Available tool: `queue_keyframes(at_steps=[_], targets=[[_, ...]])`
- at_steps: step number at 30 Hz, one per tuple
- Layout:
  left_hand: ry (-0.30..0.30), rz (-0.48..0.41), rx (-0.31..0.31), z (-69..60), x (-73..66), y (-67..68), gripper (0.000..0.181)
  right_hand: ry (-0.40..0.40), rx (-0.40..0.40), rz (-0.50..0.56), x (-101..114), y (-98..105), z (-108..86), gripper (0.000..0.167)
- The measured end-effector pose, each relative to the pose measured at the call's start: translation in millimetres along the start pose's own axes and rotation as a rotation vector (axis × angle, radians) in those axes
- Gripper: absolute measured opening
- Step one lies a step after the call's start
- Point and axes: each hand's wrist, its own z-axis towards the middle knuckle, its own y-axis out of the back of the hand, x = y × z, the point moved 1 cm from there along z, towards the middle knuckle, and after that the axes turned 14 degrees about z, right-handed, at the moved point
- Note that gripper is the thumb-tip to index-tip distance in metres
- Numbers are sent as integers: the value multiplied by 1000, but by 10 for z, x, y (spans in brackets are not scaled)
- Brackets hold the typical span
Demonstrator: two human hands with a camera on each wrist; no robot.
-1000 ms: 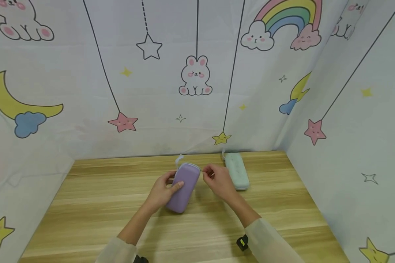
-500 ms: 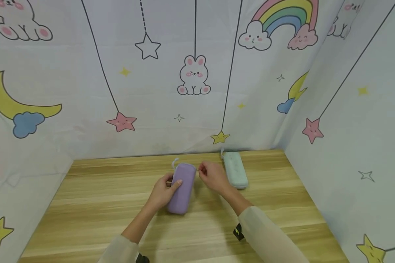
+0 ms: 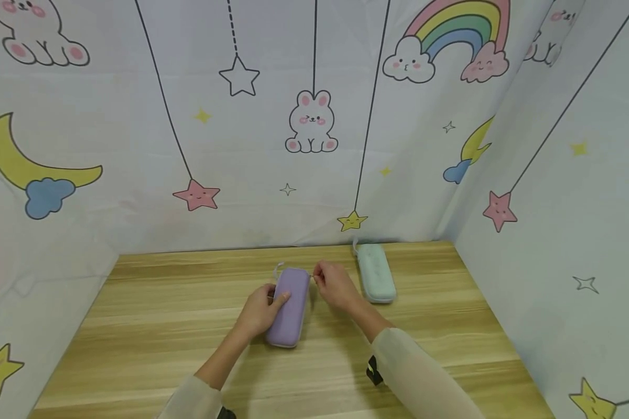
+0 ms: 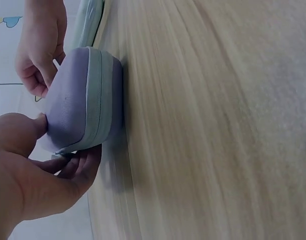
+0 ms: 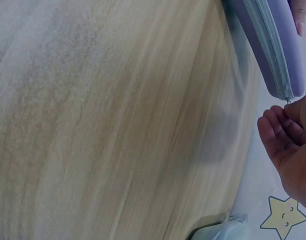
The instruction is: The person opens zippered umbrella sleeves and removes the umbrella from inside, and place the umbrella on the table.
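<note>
A purple zippered hard case (image 3: 289, 308) is gripped along its left side by my left hand (image 3: 257, 313). The thumb lies on the lid, and the other fingers curl round the side in the left wrist view. My right hand (image 3: 338, 286) pinches the small zipper pull (image 5: 288, 102) at the case's far right corner. A pale zipper band (image 4: 98, 95) runs round the case's side and looks closed along the stretches that show. From the far left corner sticks a pale wrist strap (image 3: 278, 269).
A mint green case (image 3: 376, 273) with its own strap lies on the wooden table (image 3: 440, 326), just right of my right hand. Behind the table hangs a white printed curtain (image 3: 251, 151), which also lines the sides.
The purple case has turned more upright in the head view and come slightly nearer to me. My right hand has moved a little left with the zipper pull. The mint green case stays put.
</note>
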Motion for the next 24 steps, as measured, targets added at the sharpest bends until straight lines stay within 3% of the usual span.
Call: queue_keyframes(at_steps=[11, 18, 24], targets=[[-16, 163, -32, -17, 7, -9, 35, -8, 33, -23, -34, -127, 63, 6], [7, 205, 6, -20, 7, 13, 41, -38, 63, -8, -43, -208, 24, 5], [19, 212, -3, -17, 41, 10, 48, -18, 50, 13, -84, -229, 20, 5]])
